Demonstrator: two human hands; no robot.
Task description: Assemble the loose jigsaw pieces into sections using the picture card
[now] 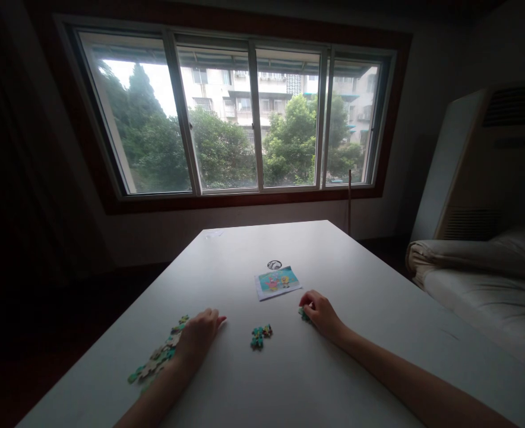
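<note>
My right hand point(319, 310) rests on the table right of the middle, its fingers curled over a green jigsaw puzzle piece point(304, 315). My left hand point(200, 334) is at the left, with the fingers bent down and closed; whatever they hold, if anything, is hidden. Beside and partly behind that hand and forearm lies a row of loose jigsaw pieces point(151, 364), some green, some with plain backs up. Between my hands sits a small cluster of teal and yellow jigsaw pieces point(258, 337). A picture sheet point(278, 282) with cartoon figures on blue lies just beyond.
The white table point(244, 249) narrows toward the window. A round black-and-white mark or disc point(274, 265) is behind the sheet, and a pale scrap point(214, 235) lies at the far left corner. To the right stand a pale sofa point(476, 279) and a tall floor unit point(449, 166).
</note>
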